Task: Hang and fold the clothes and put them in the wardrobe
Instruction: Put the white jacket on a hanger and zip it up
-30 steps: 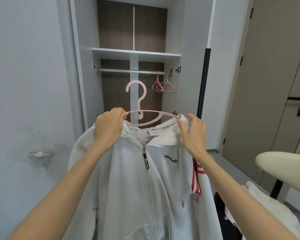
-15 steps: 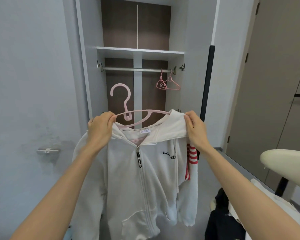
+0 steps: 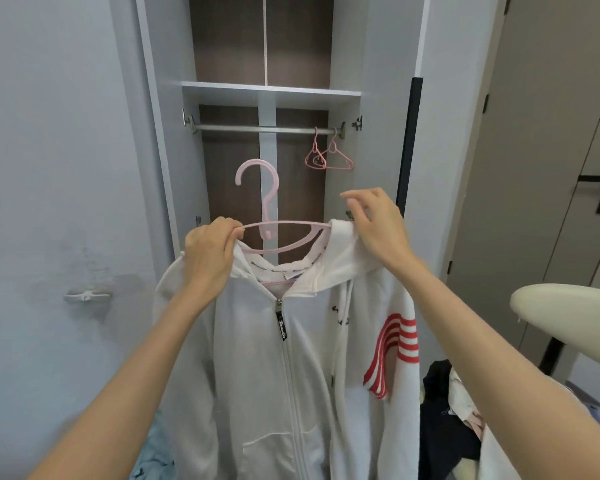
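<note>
Hoodie (image 3: 291, 358) front and centre, white with a zip and red stripes on one sleeve, held up right before the open wardrobe (image 3: 174, 168). It sits on a pink hanger (image 3: 274, 226), whose hook stands upright and free, below the rail (image 3: 257, 128) and not on it yet. Left hand (image 3: 210, 258) is closed tight on the hanger's end and the shoulder cloth at nine o'clock of the hook. Right hand (image 3: 378, 223) at three o'clock looks loosened, fingers half spread above the hood fabric, thumb side touching it; whether it truly pinches anything I cannot tell. The shoulder on that side rides bunched over the hanger's tip, so I'd judge the dressing of the hanger nearly finished, with a last tidy wanted there.

What's left? Plenty. The hoodie has to go up to the rail, which runs at twelve o'clock, with two bare pink hangers (image 3: 329, 157) dangling toward its right end. The shelf (image 3: 271, 90) above shows nothing folded. Down at five o'clock a heap of clothes (image 3: 454, 417), dark and pale pieces, waits beside a cream round-edged surface (image 3: 568, 317). By my reckoning this is early going.
</note>
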### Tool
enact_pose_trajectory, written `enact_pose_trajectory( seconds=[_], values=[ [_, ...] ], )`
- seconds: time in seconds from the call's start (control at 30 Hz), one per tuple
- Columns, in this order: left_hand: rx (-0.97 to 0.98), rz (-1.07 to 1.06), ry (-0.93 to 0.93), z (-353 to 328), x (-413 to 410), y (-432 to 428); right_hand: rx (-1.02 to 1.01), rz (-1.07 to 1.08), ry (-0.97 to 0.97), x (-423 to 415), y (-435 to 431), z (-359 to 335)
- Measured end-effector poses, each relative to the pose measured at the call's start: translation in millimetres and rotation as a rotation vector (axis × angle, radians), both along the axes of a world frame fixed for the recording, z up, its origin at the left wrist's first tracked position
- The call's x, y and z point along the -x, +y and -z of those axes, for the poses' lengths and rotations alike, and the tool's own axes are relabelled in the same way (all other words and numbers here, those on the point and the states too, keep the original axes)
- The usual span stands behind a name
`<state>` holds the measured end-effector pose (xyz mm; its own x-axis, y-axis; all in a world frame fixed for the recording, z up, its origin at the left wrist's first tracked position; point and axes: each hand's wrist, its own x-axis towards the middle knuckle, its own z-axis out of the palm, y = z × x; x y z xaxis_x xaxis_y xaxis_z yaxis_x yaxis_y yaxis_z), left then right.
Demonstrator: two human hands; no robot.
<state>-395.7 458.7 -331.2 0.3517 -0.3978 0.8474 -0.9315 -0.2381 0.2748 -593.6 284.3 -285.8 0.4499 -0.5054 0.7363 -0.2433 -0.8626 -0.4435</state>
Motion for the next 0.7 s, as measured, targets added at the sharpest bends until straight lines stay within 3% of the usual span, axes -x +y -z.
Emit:
enact_pose_trajectory(
  seconds=[0.07, 0.27, 0.43, 0.6, 0.7],
  values=[
    [0.001, 0.004, 0.037, 0.1, 6.0, -4.4, 0.104, -0.039, 0.135, -1.0, 14.0, 6.7],
    [-0.051, 0.103, -0.021, -12.4, 25.7, -11.9, 0.439, 0.145, 0.335, -4.7, 30.2, 6.1],
    [-0.142, 0.311, 0.105, -27.3, 28.9, -12.3, 0.444, 0.170, 0.332, 4.9, 28.3, 7.5],
    [-0.287, 0.099, 0.306, -28.4, 17.9, -13.8, 0.433, 0.239, 0.279, 13.3, 29.7, 8.0],
    [-0.276, 0.194, 0.318, -24.5, 12.4, -17.7, 0.411, 0.234, 0.301, 14.5, 27.8, 6.9]
  ],
)
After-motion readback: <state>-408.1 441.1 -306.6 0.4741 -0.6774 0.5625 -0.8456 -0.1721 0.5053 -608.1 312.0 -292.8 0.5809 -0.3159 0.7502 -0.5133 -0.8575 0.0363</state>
